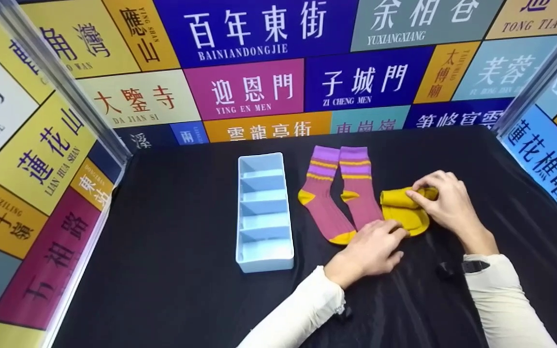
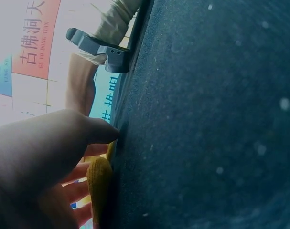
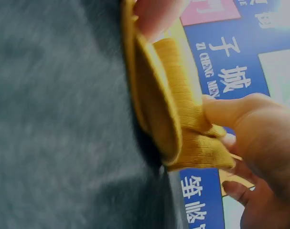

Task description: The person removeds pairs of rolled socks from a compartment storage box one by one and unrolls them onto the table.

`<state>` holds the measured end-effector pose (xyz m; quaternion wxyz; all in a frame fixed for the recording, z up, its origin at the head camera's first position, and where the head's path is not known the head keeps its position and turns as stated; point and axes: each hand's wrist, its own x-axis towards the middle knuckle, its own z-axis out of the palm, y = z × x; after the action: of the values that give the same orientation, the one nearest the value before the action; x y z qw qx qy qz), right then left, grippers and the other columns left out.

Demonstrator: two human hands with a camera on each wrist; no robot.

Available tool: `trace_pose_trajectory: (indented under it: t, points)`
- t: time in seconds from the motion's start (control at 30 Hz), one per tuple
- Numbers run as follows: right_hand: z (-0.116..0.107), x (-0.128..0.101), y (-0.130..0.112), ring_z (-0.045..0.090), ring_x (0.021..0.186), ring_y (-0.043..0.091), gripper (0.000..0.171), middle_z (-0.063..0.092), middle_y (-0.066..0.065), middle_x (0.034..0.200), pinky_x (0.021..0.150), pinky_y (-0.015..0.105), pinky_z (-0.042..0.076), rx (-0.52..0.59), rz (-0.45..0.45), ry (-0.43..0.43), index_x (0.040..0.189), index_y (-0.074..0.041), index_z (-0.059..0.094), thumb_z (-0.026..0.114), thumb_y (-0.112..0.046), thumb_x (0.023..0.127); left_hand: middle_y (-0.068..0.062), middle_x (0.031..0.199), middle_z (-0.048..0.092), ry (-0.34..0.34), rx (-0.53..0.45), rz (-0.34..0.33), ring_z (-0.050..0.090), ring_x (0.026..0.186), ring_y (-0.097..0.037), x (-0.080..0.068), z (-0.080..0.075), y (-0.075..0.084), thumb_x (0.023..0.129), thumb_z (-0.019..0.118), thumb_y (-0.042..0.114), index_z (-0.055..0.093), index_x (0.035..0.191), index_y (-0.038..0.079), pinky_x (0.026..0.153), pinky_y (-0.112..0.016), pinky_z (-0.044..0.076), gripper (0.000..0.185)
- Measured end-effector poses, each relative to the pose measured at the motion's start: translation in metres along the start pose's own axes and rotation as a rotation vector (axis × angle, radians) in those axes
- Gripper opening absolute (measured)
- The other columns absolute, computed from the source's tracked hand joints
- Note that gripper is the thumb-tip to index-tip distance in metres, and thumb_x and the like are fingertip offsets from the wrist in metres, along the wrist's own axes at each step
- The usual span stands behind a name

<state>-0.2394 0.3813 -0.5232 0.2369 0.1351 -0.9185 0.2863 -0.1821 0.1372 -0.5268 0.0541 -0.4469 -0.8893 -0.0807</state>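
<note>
A yellow sock [image 1: 406, 218] lies folded over on the black cloth, its upper part doubled into a loose roll. My right hand [image 1: 450, 202] pinches this fold at its right end between thumb and fingers; the right wrist view shows the ribbed yellow fabric [image 3: 180, 88] with a gaping edge. At the near edge of the same sock, my left hand [image 1: 373, 247] touches it with extended fingers, thumb apart. Just left, two pink socks [image 1: 326, 205] with purple striped cuffs and yellow heels lie flat side by side. The left hand hides the toe of the right one.
A light blue tray [image 1: 289, 232] divided into several compartments stands left of the pink socks. Black cloth [image 1: 177, 251] covers the table. Panels with printed characters [image 1: 244, 89] rise at the back and both sides.
</note>
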Motion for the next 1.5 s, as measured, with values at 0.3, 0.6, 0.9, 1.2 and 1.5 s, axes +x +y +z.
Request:
trace_pose_trajectory:
  t: [0.3, 0.6, 0.9, 1.2, 1.5]
  points:
    - [-0.002, -0.006, 0.004, 0.059, 0.116, 0.042, 0.043, 0.072, 0.02, 0.129, 0.091, 0.057, 0.032, -0.047, 0.106, -0.274, 0.131, -0.011, 0.074, 0.082, -0.035, 0.096, 0.005, 0.145, 0.062, -0.018, 0.003, 0.011, 0.06, 0.135, -0.013, -0.001, -0.001, 0.0, 0.106, 0.064, 0.041, 0.064, 0.144, 0.023, 0.124, -0.028, 0.041, 0.042]
    - [0.006, -0.002, 0.005, 0.061, 0.118, 0.042, 0.047, 0.069, 0.021, 0.132, 0.094, 0.054, 0.038, 0.021, 0.085, -0.114, 0.135, -0.008, 0.068, 0.085, -0.013, 0.091, 0.005, 0.145, 0.062, -0.027, -0.005, 0.012, 0.061, 0.135, -0.013, -0.001, -0.001, 0.0, 0.106, 0.064, 0.04, 0.065, 0.142, 0.023, 0.124, -0.027, 0.042, 0.04]
    - [0.005, -0.005, 0.005, 0.066, 0.107, 0.029, 0.026, 0.07, 0.012, 0.128, 0.085, 0.018, 0.049, -0.001, 0.143, -0.093, 0.124, -0.016, 0.074, 0.079, -0.021, 0.1, 0.006, 0.139, 0.063, -0.029, 0.004, 0.02, 0.062, 0.127, -0.012, 0.0, -0.003, 0.001, 0.106, 0.064, 0.04, 0.067, 0.14, 0.024, 0.12, -0.026, 0.045, 0.038]
    - [0.008, 0.001, 0.002, 0.054, 0.136, 0.045, 0.029, 0.063, 0.018, 0.146, 0.109, 0.07, 0.044, -0.024, 0.18, -0.167, 0.129, -0.011, 0.074, 0.077, -0.017, 0.1, 0.006, 0.138, 0.065, -0.035, -0.017, 0.019, 0.064, 0.123, -0.012, -0.004, -0.006, -0.001, 0.107, 0.064, 0.039, 0.068, 0.139, 0.023, 0.116, -0.025, 0.048, 0.036]
    - [0.012, 0.019, 0.001, 0.06, 0.121, 0.04, 0.03, 0.068, 0.015, 0.134, 0.1, 0.065, 0.049, -0.088, 0.215, -0.197, 0.134, -0.013, 0.073, 0.063, -0.029, 0.109, 0.005, 0.135, 0.066, -0.004, 0.003, 0.047, 0.066, 0.119, -0.012, -0.002, -0.006, -0.001, 0.107, 0.065, 0.036, 0.069, 0.136, 0.021, 0.11, -0.025, 0.052, 0.034]
